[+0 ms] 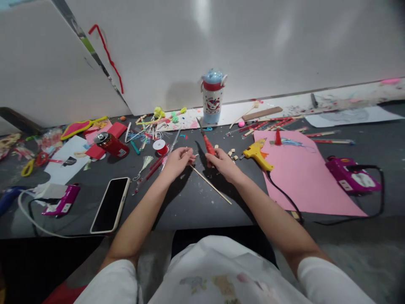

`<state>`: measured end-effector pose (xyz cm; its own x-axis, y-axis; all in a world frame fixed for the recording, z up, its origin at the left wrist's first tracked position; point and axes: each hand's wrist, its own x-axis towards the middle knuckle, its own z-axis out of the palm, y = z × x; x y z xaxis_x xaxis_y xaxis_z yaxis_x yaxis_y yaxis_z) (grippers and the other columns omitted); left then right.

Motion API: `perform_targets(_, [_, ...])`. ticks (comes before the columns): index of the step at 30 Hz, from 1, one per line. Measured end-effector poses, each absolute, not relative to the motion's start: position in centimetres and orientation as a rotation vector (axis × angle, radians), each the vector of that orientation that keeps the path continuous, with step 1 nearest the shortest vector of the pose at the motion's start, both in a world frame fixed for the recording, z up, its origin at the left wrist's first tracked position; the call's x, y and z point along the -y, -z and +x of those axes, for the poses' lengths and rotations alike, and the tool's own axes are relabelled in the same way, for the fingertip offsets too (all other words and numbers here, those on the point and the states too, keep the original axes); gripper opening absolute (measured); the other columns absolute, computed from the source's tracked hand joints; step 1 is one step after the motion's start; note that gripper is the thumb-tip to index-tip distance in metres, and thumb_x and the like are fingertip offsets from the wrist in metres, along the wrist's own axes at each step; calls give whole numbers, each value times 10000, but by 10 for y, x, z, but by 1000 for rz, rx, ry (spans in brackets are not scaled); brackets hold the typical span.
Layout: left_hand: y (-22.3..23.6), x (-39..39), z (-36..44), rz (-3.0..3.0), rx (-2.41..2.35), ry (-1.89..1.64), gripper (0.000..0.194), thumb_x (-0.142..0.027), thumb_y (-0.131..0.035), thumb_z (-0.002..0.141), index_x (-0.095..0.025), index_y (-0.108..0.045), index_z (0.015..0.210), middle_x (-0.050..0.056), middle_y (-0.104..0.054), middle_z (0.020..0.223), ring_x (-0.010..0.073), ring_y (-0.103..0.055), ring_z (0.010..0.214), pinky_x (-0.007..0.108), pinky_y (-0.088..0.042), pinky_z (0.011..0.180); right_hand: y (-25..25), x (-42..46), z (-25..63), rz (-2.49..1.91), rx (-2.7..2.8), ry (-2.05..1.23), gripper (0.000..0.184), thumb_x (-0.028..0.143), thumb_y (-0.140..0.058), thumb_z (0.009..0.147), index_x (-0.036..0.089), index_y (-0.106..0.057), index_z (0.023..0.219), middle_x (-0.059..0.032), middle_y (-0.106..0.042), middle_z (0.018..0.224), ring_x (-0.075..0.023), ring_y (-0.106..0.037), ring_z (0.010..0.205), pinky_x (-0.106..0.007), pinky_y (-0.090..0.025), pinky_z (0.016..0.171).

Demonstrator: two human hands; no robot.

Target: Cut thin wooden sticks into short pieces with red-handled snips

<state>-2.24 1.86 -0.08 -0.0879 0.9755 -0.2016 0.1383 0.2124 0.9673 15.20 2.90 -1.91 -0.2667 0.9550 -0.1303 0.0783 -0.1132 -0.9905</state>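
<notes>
My left hand (181,161) is closed, its fingertips pinched at the upper end of a thin wooden stick (211,184). The stick slants down to the right, low over the dark tabletop. In my right hand (222,163) is a red-handled tool (208,145) with a narrow dark tip pointing up and away from me; its exact kind is unclear. The two hands are a short gap apart. Small pale wooden pieces (232,151) lie just beyond my right hand. A spool of red thread (160,147) stands beyond my left hand.
A yellow glue gun (257,154) rests at the left edge of pink paper (295,181), its cord trailing forward. A bottle (212,97) stands at the back. Leftward are a phone (110,204), a drink can (112,144) and a purple power strip (65,200); another purple power strip (351,175) is right.
</notes>
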Motion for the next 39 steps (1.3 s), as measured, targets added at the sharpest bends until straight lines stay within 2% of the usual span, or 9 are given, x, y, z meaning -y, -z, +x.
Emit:
perform_targets(3, [-4, -45, -29, 1330, -1643, -903, 298, -348, -585, 810, -143, -598, 1026, 78, -711, 832, 135, -658, 663, 255, -523, 656, 15, -35, 157, -1184, 1281, -1471, 271, 425, -554, 783, 186, -448, 857, 54, -521, 601, -98, -488, 562, -233, -359, 563])
perform_targets(7, [-12, -104, -37, 1747, -1970, -517, 278, -311, -518, 815, -181, -653, 1020, 37, -719, 770, 141, -642, 618, 253, -493, 647, 13, -39, 160, -1143, 1135, -1504, 302, 438, -589, 762, 194, -438, 854, 57, -514, 611, -89, -495, 548, -222, -374, 549])
perform_targets(12, [-22, -181, -37, 1823, -2185, -436, 264, -188, -567, 713, -157, -698, 940, 92, -722, 893, 217, -645, 896, 285, -463, 790, 12, -40, 160, -1139, 1024, -1542, 302, 416, -609, 753, 192, -436, 857, 60, -510, 623, -82, -494, 543, -218, -397, 550])
perform_targets(14, [-24, -204, -36, 1826, -2251, -405, 252, -182, -568, 710, -163, -702, 923, 99, -719, 933, 231, -630, 963, 289, -452, 815, 11, -40, 159, -1138, 1022, -1566, 314, 427, -610, 752, 194, -437, 874, 64, -514, 617, -88, -506, 542, -219, -389, 537])
perform_targets(19, [-20, -246, -36, 1785, -2352, -321, 211, -266, -594, 742, -142, -689, 885, 125, -706, 937, 240, -634, 939, 289, -451, 778, 12, -39, 157, -1167, 1058, -1591, 291, 410, -582, 776, 183, -446, 899, 60, -522, 643, -83, -523, 550, -219, -391, 542])
perform_targets(24, [-13, -272, -35, 1727, -2401, -242, 276, -324, -629, 742, -114, -659, 919, 171, -688, 943, 264, -632, 954, 303, -449, 759, 11, -41, 157, -1124, 1004, -1660, 280, 413, -573, 790, 193, -431, 890, 61, -520, 668, -77, -536, 542, -213, -399, 528])
perform_targets(29, [-5, -284, -30, 1712, -2426, -207, 366, -300, -697, 683, -104, -636, 986, 216, -650, 1077, 311, -612, 1029, 329, -458, 775, 11, -43, 158, -1148, 1017, -1613, 256, 390, -559, 809, 190, -435, 910, 57, -515, 701, -65, -547, 544, -210, -417, 545])
perform_targets(33, [-5, -286, -27, 1693, -2442, -177, 357, -254, -714, 658, -113, -642, 978, 207, -650, 1092, 325, -612, 1036, 342, -476, 760, 10, -42, 159, -1135, 1020, -1620, 250, 393, -544, 819, 187, -436, 911, 56, -507, 694, -69, -546, 544, -208, -402, 521])
perform_targets(39, [-7, -287, -27, 1610, -2467, -99, 310, -227, -707, 719, -109, -636, 997, 177, -637, 1112, 311, -597, 1061, 372, -495, 805, 8, -43, 161, -1125, 1033, -1618, 260, 395, -544, 815, 190, -432, 927, 54, -510, 709, -74, -558, 561, -212, -391, 519])
